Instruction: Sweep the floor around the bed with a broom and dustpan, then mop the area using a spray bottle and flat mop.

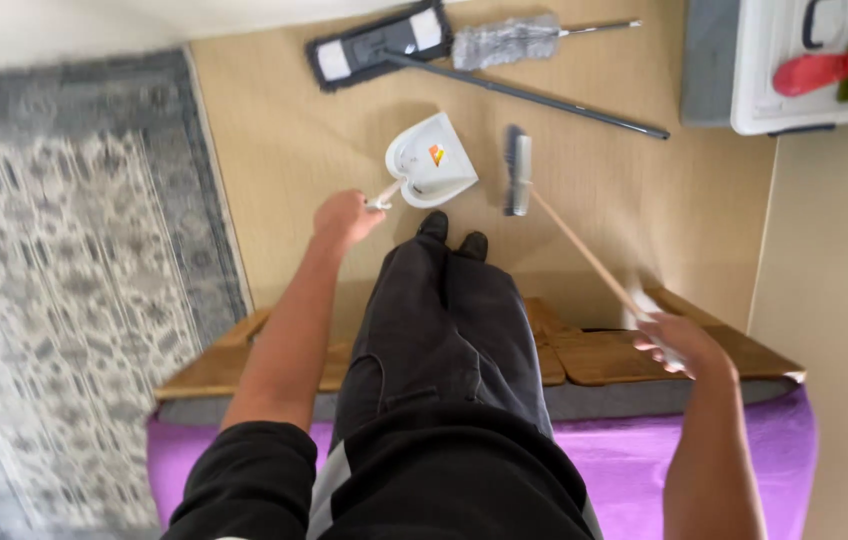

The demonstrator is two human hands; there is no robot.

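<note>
My left hand [346, 218] grips the short handle of a white dustpan [432, 160] that rests on the tan floor just ahead of my black shoes [452, 234]. My right hand [682, 343] holds the upper end of a long wooden broom handle [584, 253]. The broom's grey brush head [517, 175] sits on the floor right beside the dustpan's right edge. My legs in dark trousers stretch out between both arms.
A flat mop [376, 48] and a grey duster [506, 42] lie on the floor beyond the dustpan. A patterned grey rug [64, 270] covers the left. A white bin [794, 70] stands at top right. A wooden frame edge [604, 358] and purple sheet [634, 465] are under me.
</note>
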